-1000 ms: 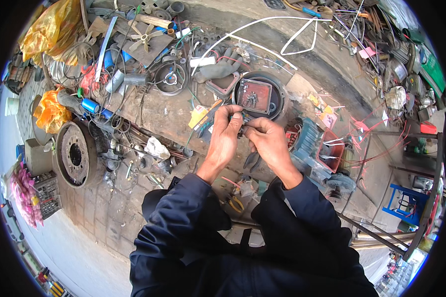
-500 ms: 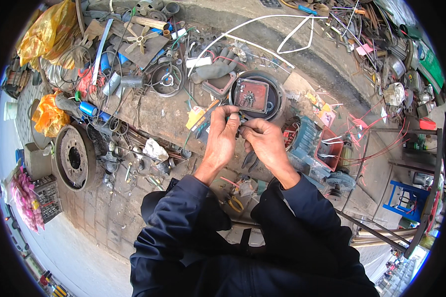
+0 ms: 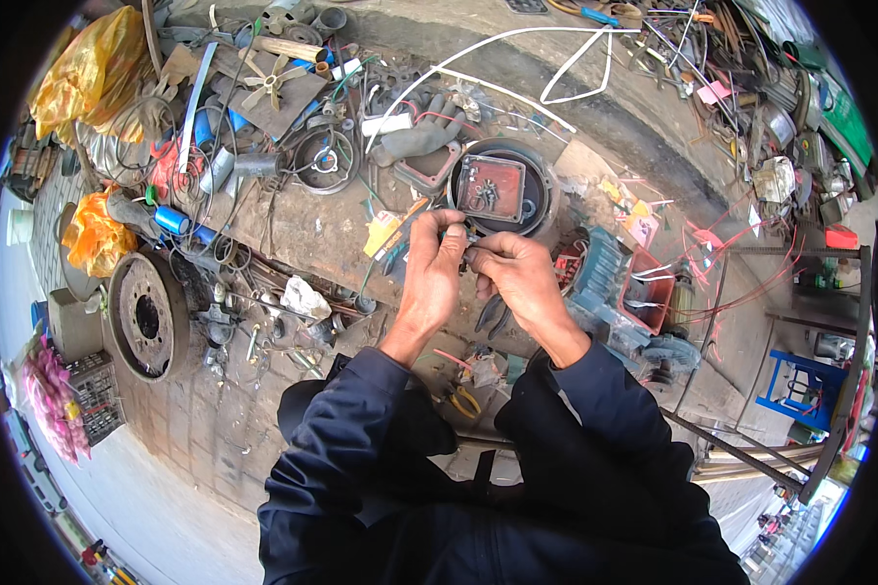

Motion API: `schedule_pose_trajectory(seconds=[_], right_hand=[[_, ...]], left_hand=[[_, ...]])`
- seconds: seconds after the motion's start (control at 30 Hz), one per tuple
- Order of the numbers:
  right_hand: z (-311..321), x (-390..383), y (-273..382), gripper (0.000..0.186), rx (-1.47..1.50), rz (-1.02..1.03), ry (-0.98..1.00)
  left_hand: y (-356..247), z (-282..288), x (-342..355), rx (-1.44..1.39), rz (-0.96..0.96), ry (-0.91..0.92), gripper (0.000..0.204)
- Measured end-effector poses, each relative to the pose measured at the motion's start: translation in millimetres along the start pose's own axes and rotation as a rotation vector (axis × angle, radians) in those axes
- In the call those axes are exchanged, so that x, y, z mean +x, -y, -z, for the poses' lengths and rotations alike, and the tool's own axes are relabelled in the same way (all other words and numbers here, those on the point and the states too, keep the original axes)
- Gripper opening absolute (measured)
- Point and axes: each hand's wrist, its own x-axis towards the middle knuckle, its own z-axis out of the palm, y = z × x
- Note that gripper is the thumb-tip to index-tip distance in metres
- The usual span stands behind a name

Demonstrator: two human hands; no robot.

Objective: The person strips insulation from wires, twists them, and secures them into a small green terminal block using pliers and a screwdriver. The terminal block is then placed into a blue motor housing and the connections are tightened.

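My left hand (image 3: 433, 278) and my right hand (image 3: 519, 283) meet in front of me, fingertips almost touching. Both pinch a small dark part (image 3: 469, 240), too small and too covered by fingers to name. Just beyond them lies a square red metal cover (image 3: 495, 175) with several screws and small hardware pieces in it. It rests in a round dark metal housing (image 3: 554, 200). To the right of my right hand sits a teal motor body (image 3: 600, 276) with an open red box (image 3: 657, 310) on its side. A yellow packet (image 3: 384, 230) lies beside my left fingers.
Yellow-handled pliers (image 3: 465, 402) lie between my knees. A grey glove (image 3: 410, 146) is beyond my hands, near a metal fan (image 3: 273, 82). A heavy round wheel (image 3: 147, 322) stands at left. Thin red wires (image 3: 741, 310) and a metal frame (image 3: 860, 341) are at right.
My hands stay together at the small part, with only a slight shift of the right fingers. The whole view has moved a little; nothing was put down or picked up.
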Motion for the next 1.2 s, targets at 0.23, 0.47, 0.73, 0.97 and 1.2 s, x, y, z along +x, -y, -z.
schedule_pose_trajectory(seconds=[0.23,0.47,0.73,0.97,1.2], right_hand=[[3.5,0.4,0.8,0.012,-0.017,-0.021,0.017],[5.7,-2.0,8.2,0.015,-0.003,-0.039,-0.009],[30.3,16.8,-25.5,0.017,-0.154,-0.058,-0.143],[47.7,41.4,-124.0,0.025,-1.077,0.023,-0.194],[60.5,55.8,-150.1,0.023,-1.173,0.028,-0.223]], left_hand=[[2.9,0.5,1.2,0.034,-0.038,-0.004,0.028],[3.0,1.8,4.0,-0.079,0.025,-0.013,0.026],[-11.7,10.0,9.6,-0.442,0.317,-0.149,0.028],[-11.6,11.1,10.5,-0.462,0.301,-0.139,0.030],[-13.3,13.6,7.9,-0.463,0.295,-0.124,0.030]])
